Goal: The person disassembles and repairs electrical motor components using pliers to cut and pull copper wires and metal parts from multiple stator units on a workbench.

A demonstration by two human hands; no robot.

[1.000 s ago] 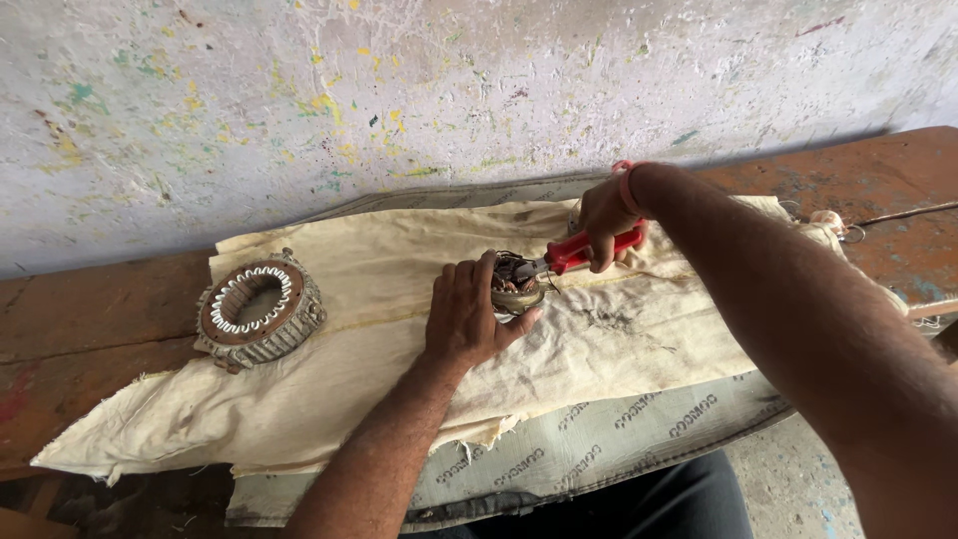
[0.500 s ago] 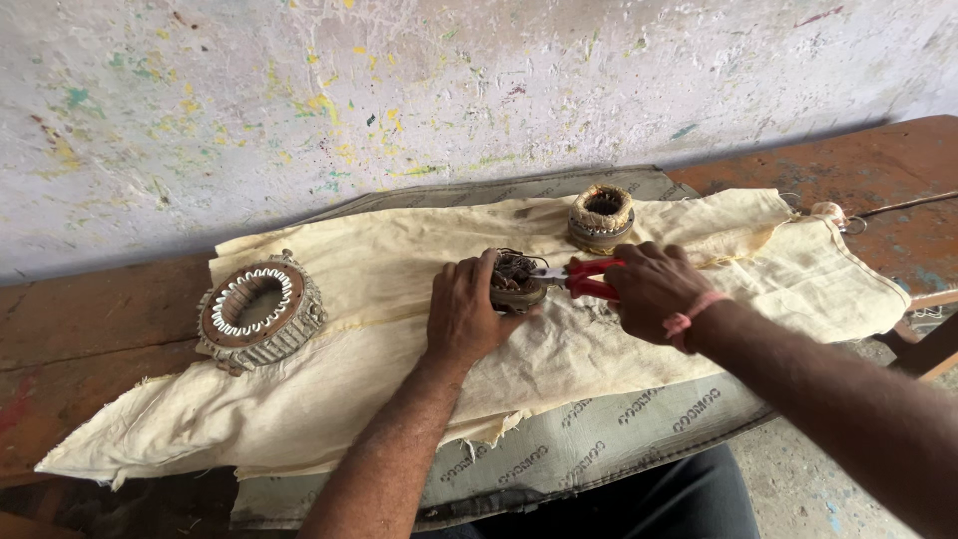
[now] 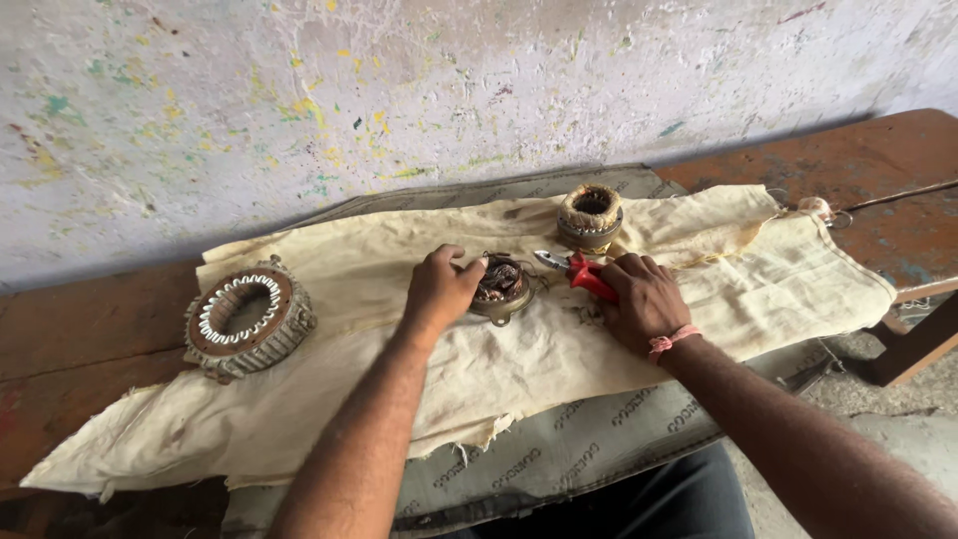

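Cream cloth point(image 3: 699, 289) spread over a wooden bench point(image 3: 90, 329), grey printed sheet point(image 3: 559, 449) underneath, paint-speckled wall point(image 3: 399, 90) behind.

Mid-cloth: small motor stator point(image 3: 502, 284) with coppery windings, lying flat, opening up. Left hand point(image 3: 442, 289) clamped on its left rim — fingers curled over the top edge, thumb side toward the windings. Stator sits right of that palm, mostly visible, pressed onto the cloth.

Right hand point(image 3: 647, 299) closed around red-handled pliers point(image 3: 574, 268). Handles buried in the fist, only a short red stretch and the metal nose showing. Nose points left toward the stator's right edge — very near, contact not discernible. Red thread band on that wrist.

So: stator between the two hands, gripped from the left, pliers tip approaching from the right.

Elsewhere on the cloth:
- second small wound stator point(image 3: 591, 215), tan wrapping, upright, just behind the pliers, untouched
- larger stator ring point(image 3: 244, 319) with white slot liners at the cloth's left edge, well apart from both hands

Dark trousers visible at bottom edge.
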